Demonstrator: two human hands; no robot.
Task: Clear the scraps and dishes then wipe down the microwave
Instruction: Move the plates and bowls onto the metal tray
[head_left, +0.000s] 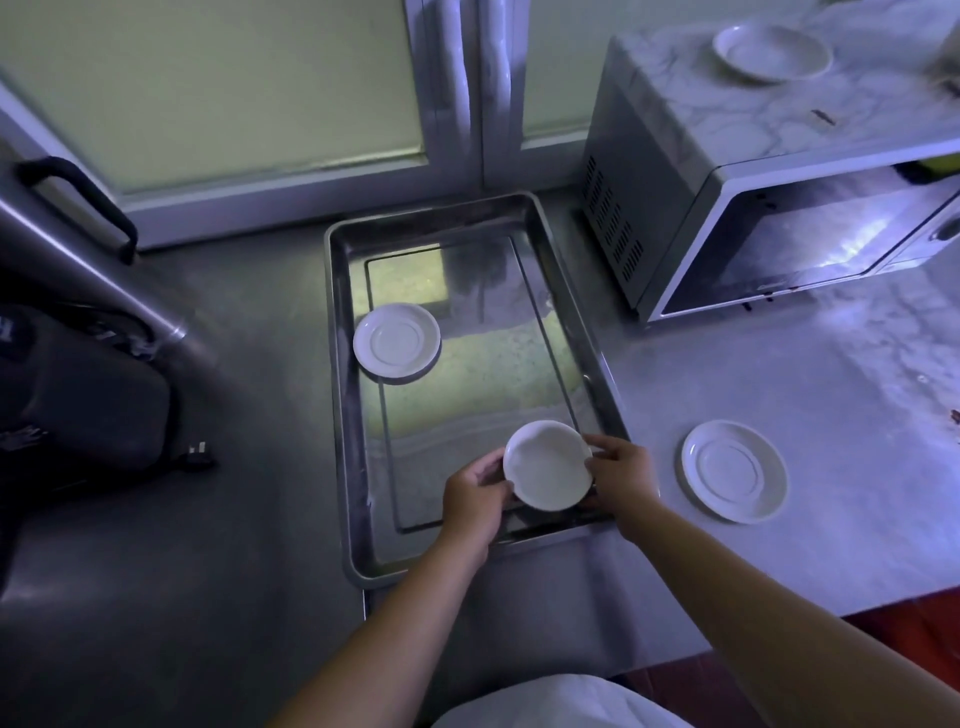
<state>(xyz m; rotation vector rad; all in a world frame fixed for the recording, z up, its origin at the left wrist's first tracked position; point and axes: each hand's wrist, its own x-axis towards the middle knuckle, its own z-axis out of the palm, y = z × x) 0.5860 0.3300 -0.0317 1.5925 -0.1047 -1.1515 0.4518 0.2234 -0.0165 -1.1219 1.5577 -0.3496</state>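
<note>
Left hand (475, 499) and right hand (621, 480) each have a curled grip on a bowl (548, 465), held over the tray's (349, 441) near end. One saucer (397, 340) is already in the tray. A second saucer (734, 470) waits on the table (831, 389), and a plate (772, 52) sits on the microwave (727, 171), which probably still needs wiping.

A small white bowl (548, 465) was tipped up over the near end of the tray (349, 441), with the left hand (475, 499) and right hand (621, 478) gripping its sides. A white saucer (397, 340) lay flat by the tray's left wall. A second saucer (734, 470) lay on the counter (779, 389), right of the tray. A plate (772, 52) sat on the shut microwave (727, 130).
</note>
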